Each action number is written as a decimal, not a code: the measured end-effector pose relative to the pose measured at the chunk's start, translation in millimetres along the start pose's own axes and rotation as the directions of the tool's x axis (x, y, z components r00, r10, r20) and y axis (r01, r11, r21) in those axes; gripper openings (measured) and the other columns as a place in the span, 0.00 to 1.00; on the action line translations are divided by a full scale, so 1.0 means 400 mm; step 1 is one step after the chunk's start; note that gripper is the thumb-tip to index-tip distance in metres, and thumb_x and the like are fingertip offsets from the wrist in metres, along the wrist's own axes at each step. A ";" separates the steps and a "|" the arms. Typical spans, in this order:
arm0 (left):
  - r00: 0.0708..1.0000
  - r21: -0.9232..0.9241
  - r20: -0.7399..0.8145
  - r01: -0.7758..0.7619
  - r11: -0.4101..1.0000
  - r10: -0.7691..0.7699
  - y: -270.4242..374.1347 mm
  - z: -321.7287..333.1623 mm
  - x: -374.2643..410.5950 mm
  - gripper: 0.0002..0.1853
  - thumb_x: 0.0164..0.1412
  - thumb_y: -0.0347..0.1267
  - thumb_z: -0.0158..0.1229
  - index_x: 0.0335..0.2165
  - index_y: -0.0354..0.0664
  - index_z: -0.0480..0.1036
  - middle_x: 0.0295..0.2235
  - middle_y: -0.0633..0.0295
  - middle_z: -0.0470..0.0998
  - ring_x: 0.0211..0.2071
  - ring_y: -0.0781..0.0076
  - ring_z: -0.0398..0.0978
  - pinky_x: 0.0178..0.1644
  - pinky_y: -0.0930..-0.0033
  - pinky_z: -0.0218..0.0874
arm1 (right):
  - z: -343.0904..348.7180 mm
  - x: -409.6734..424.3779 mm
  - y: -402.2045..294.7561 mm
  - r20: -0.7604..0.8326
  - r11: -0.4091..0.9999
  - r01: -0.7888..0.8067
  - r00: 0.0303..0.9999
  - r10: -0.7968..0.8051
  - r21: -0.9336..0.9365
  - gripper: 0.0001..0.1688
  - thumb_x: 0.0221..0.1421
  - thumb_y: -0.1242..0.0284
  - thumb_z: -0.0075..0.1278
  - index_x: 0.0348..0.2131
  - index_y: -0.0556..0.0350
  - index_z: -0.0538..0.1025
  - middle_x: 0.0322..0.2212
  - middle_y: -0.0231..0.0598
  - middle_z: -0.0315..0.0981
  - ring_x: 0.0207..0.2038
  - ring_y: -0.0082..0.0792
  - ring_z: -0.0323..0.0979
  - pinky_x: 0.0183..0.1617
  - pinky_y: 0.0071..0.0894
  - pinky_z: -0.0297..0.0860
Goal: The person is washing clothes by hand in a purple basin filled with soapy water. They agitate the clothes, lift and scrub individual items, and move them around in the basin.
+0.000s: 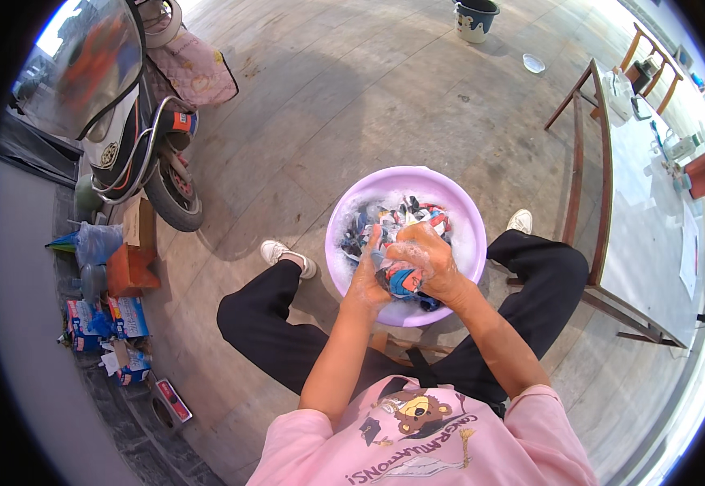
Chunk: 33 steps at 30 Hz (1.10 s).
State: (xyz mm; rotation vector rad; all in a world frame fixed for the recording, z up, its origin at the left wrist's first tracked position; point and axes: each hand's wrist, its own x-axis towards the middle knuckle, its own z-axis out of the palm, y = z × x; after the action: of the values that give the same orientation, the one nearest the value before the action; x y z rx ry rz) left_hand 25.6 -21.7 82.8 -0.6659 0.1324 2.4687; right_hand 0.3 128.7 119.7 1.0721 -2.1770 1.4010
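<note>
A round pink-purple plastic basin [474, 212] stands on the floor between my feet, holding soapy water with white suds. Wet, many-coloured patterned cloth [406, 280] lies bunched in it, partly raised under my hands. My left hand [367, 276] is at the cloth's left side, thumb pointing up and away, wet with suds; how its fingers close on the cloth is hidden. My right hand [428, 258] is curled over the cloth from the right, gripping a fold, with foam over its back and fingers. Both hands are over the near half of the basin, close together.
A glass-topped table [638, 212] on the right bears bottles and a red-brown container [702, 175]. At the upper left stands a scooter [146, 140]. Cardboard boxes [129, 316] and bags line the left wall. A bucket [475, 21] and a clear plastic lid or dish [533, 63] are farther off.
</note>
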 end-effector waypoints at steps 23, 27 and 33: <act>0.856 0.523 0.225 -0.509 0.684 0.465 -0.049 -0.012 0.026 0.23 0.63 0.35 0.48 0.54 0.38 0.60 0.50 0.56 0.68 0.50 0.65 0.69 0.53 0.66 0.63 | -0.043 -0.010 0.065 0.069 0.997 0.079 0.994 -0.080 0.018 0.24 0.32 0.73 0.66 0.35 0.51 0.75 0.38 0.41 0.69 0.41 0.45 0.69 0.47 0.40 0.66; 0.620 0.791 0.393 -0.605 0.094 0.679 -0.080 0.019 0.046 0.18 0.58 0.26 0.53 0.48 0.36 0.66 0.44 0.58 0.73 0.44 0.67 0.72 0.48 0.69 0.65 | 0.032 -0.059 0.050 -0.302 0.908 -0.323 0.867 0.397 0.267 0.22 0.40 0.72 0.66 0.35 0.58 0.72 0.35 0.41 0.70 0.36 0.37 0.70 0.43 0.31 0.67; 0.415 0.542 0.228 -0.806 0.239 0.881 -0.116 0.032 0.117 0.14 0.59 0.23 0.49 0.45 0.37 0.66 0.43 0.58 0.71 0.45 0.67 0.69 0.50 0.67 0.63 | 0.103 -0.063 0.073 -0.021 0.045 -0.057 0.361 0.932 0.997 0.16 0.59 0.69 0.46 0.43 0.62 0.71 0.37 0.40 0.74 0.39 0.35 0.73 0.44 0.33 0.71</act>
State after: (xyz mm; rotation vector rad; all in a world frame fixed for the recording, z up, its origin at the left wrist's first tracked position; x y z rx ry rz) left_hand 12.6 43.6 73.6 -0.5037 1.6999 3.0666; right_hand -0.1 109.5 66.5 -0.5745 -0.8766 2.9794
